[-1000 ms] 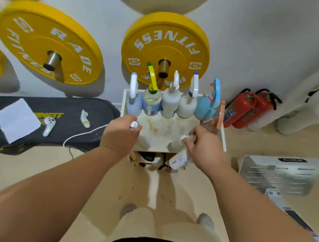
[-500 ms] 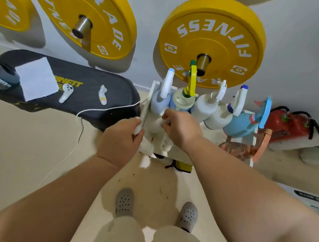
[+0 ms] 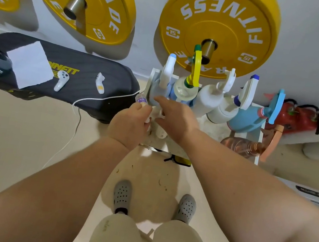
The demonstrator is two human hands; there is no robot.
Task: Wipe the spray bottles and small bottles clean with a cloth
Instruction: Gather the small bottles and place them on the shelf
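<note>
My left hand (image 3: pixel 131 122) grips a small clear bottle with a purple top (image 3: pixel 141 99) at the left front corner of the white stand (image 3: pixel 259 140). My right hand (image 3: pixel 176 117) lies just right of it, fingers stretched left over small white bottles (image 3: pixel 161 132); what it holds is hidden. Along the back of the stand are a blue spray bottle (image 3: pixel 165 75), a yellow-triggered one (image 3: pixel 186 91), two white ones (image 3: pixel 210 99) and a light blue one (image 3: pixel 248 120). An amber spray bottle (image 3: pixel 242 145) leans at the right edge. A white cloth (image 3: pixel 30 65) lies on the black pad.
The black pad (image 3: pixel 95 100) to the left carries two white controllers (image 3: pixel 61 80) and a white cable. Yellow weight plates (image 3: pixel 217 25) hang on the wall just behind the stand. Red fire extinguishers (image 3: pixel 298 120) stand at the right. My feet are on the beige floor below.
Both hands have moved from the stand's front middle to its left front corner. My left hand has lifted the small purple-topped bottle into view. The camera has swung left.
</note>
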